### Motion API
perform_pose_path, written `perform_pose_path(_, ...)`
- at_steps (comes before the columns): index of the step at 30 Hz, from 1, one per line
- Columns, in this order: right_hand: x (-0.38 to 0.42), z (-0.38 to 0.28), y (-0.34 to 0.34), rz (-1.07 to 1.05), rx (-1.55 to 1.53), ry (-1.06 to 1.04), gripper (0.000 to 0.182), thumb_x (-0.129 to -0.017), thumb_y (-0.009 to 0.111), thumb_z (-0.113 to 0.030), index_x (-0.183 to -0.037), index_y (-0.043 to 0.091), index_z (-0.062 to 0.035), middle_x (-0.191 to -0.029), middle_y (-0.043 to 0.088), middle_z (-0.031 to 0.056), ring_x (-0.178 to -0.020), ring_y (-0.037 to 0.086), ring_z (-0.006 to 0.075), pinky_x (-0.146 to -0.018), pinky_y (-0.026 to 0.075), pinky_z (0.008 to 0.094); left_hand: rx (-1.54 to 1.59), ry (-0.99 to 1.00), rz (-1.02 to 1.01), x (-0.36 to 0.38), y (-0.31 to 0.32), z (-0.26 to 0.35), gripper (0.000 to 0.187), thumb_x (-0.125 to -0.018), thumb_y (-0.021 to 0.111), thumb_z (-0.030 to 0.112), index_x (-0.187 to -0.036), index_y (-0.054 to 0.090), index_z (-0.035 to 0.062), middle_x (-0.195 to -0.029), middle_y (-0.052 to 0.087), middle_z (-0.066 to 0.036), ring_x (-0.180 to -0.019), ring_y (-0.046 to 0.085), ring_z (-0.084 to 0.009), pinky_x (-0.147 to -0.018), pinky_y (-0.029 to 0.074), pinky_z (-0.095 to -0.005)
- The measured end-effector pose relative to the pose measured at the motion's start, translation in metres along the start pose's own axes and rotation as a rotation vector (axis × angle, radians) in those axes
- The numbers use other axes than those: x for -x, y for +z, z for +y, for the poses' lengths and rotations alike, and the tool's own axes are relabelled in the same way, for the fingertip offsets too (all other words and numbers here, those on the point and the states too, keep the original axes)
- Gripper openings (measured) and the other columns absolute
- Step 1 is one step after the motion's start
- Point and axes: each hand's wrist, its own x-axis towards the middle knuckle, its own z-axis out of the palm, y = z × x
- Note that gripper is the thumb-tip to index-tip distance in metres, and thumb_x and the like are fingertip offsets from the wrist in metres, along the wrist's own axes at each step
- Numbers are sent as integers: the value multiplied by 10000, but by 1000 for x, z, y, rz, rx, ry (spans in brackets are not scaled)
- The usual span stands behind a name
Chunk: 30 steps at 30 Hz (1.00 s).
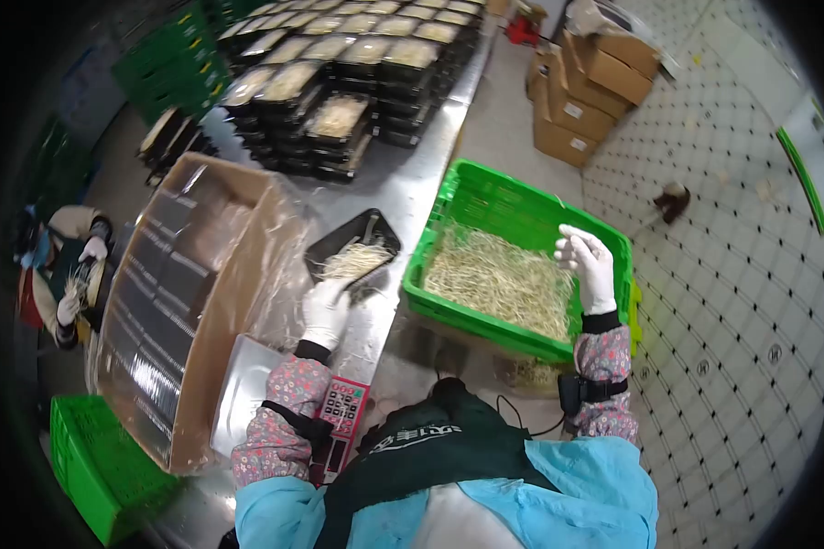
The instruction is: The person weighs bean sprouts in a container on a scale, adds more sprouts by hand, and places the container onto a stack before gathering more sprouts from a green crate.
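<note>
My left hand [327,313], in a white glove, is closed at the near corner of a black plastic tray [364,223], its fingertips partly hidden. Pale bean sprouts [355,262] lie in that tray and reach toward my fingers. My right hand [590,267], also gloved, is raised over the right side of a green crate [508,195], with its fingers curled together. Whether anything is between them is too small to make out. A loose mass of bean sprouts [494,284] covers the bottom of the crate.
Stacks of filled, wrapped trays [389,53] cover the far end of the metal table [407,174]. At left stands a cardboard box [192,366] of black trays, beside a scale [343,407]. Cardboard cartons [577,101] stand on the floor. A co-worker [73,238] handles sprouts at far left.
</note>
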Motion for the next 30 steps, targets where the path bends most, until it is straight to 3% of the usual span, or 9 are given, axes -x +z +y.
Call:
perform_pose_path(5,-2,46,-102,195,-72,114,317,-948,613,-262,-1183,646,-52,-933,672,31,-766,647,108,-671,534,254,-242,-231,-198,-11,35,-35,247,-786,656,107,-1030,692,95,-1006,679,-129,-976,631,-326,-857,502,-416)
perform_pose_path(9,-14,87,-170,249,-32,230,312,-944,614,-266,-1183,649,-70,-944,674,17,-776,645,103,-661,529,246,-574,-144,-328,-31,31,0,482,-709,741,271,-1152,647,105,-1210,624,-85,-1086,593,-303,-919,484,-422)
perform_pose_path(13,-63,136,-222,261,89,325,403,-896,657,-299,-1238,615,-90,-1101,653,52,-895,633,149,-671,521,275,-28,-189,-238,-78,49,71,359,-826,708,145,-1167,634,63,-1124,634,-101,-993,623,-245,-872,499,-329)
perform_pose_path(16,-107,188,-229,200,182,378,548,-835,723,-318,-1287,570,-50,-1173,633,114,-980,632,208,-720,530,305,254,-384,-446,-110,104,109,400,-840,715,104,-1220,607,46,-1134,629,-60,-997,587,-151,-868,479,-296)
perform_pose_path(19,-133,281,-243,109,457,366,701,-758,786,-352,-1298,539,21,-1245,603,209,-1115,607,296,-915,501,356,154,-80,-585,-136,161,159,496,-831,722,137,-1293,560,57,-1282,575,-130,-1173,556,-239,-991,441,-325)
perform_pose_path(23,-103,329,-236,-235,842,709,934,-647,818,-506,-1327,504,52,-1305,542,283,-1242,531,345,-1040,426,379,114,-40,-862,-135,240,157,600,-823,719,298,-1339,518,68,-1355,519,-175,-1260,501,-314,-1061,401,-355)
perform_pose_path(27,-63,336,-207,-375,1055,1050,1305,-592,818,-611,-1532,101,-57,-1562,135,264,-1405,228,475,-1104,329,528,91,-77,-1024,-125,308,130,691,-798,740,327,-1372,478,44,-1369,503,-203,-1281,478,-338,-1072,388,-364)
perform_pose_path(28,-57,332,-196,-376,1048,1065,1305,-592,818,-611,-1532,101,-57,-1562,135,264,-1405,228,475,-1104,329,528,75,-93,-1068,-125,322,126,702,-798,741,334,-1376,473,37,-1373,498,-213,-1286,474,-342,-1074,385,-366)
perform_pose_path(30,-44,316,-171,-536,1135,1069,1387,-569,826,-629,-1540,-32,-135,-1587,-4,230,-1420,104,519,-1058,299,675,26,-123,-1128,-119,347,114,722,-803,742,352,-1384,465,24,-1378,496,-235,-1297,464,-348,-1080,376,-368)
